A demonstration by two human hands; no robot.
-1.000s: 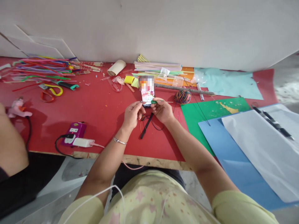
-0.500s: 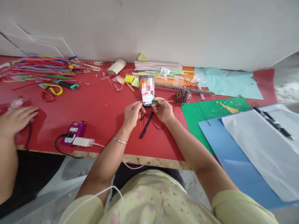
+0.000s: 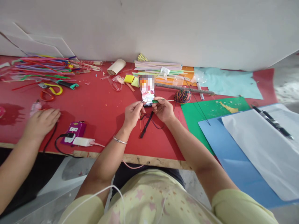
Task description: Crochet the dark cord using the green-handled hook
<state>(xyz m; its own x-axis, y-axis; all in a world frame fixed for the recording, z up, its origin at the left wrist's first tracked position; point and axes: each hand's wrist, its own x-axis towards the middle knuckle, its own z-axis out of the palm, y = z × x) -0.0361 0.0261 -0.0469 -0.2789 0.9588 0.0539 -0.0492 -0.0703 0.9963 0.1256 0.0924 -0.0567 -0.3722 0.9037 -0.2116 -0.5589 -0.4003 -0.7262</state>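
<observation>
My left hand (image 3: 134, 114) is closed in a pinch; whatever sits between its fingertips is too small to make out. Close by on the right, my right hand (image 3: 163, 109) pinches a small green piece (image 3: 154, 101). A thin pale stick (image 3: 171, 100) juts from that hand towards a ball of multicoloured yarn (image 3: 182, 96). Just behind both hands lies a phone (image 3: 148, 97) with a lit screen. Below them a loop of thin dark and orange yarn (image 3: 161, 128) hangs or lies over a black strip (image 3: 146, 125); its ends are hidden by the fingers.
Another person's hand (image 3: 43, 121) rests at left beside a pinkish corded tool (image 3: 35, 107). Nearby are a purple power adapter (image 3: 77, 129), scissors (image 3: 51, 91) and a pile of coloured sticks (image 3: 44, 68). A wooden stick (image 3: 196, 90), green sheet (image 3: 198, 109) and blue folder (image 3: 233, 149) lie right.
The other person's hand has slid to the right along the table with the corded tool. My own two hands have barely moved; the green piece stays in my right fingers.
</observation>
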